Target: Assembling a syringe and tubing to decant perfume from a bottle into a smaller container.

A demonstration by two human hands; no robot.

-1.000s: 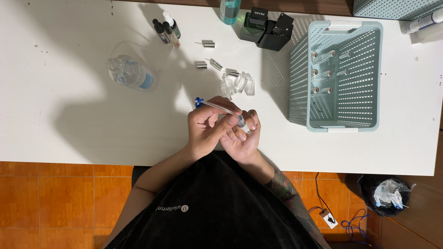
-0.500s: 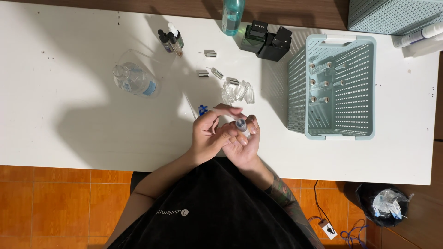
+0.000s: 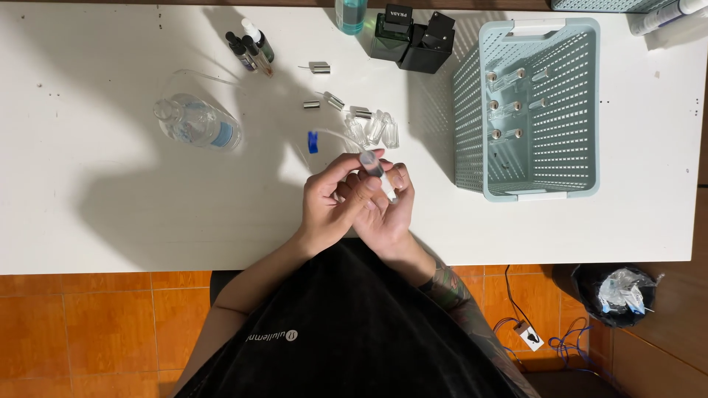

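Note:
Both my hands meet over the near middle of the white table. My left hand and my right hand together pinch a small clear vial with a white tip. A thin syringe with a blue end lies on the table just beyond my fingers. Behind it lie several small empty glass vials and silver caps.
A pale blue plastic basket at the right holds several small vials. A clear bottle lies on its side at left. Dark dropper bottles, a teal bottle and black boxes stand at the far edge. A black bin bag sits on the orange floor.
My hands have shifted slightly and now hold the vial more upright between the fingertips. The syringe with the blue end now lies free on the table.

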